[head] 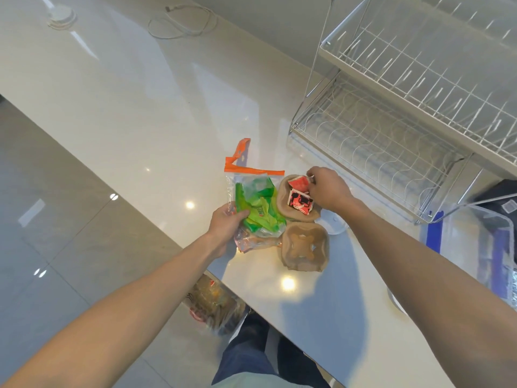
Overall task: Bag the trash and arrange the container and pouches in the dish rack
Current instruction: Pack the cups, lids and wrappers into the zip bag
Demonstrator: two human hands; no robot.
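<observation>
At center frame, our left hand [225, 221] grips a clear zip bag [251, 197] stuffed with crumpled green wrappers [258, 211]. Our right hand [326, 190] pinches glossy red pouches [299, 196] in a molded cardboard tray [303, 247].

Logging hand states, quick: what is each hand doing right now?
Left hand: grips the clear orange-topped zip bag of green wrappers.
Right hand: pinches a red sauce pouch in the brown cardboard cup tray.

Dish rack [391, 130] crowds right; counter [140, 107] open left.
</observation>
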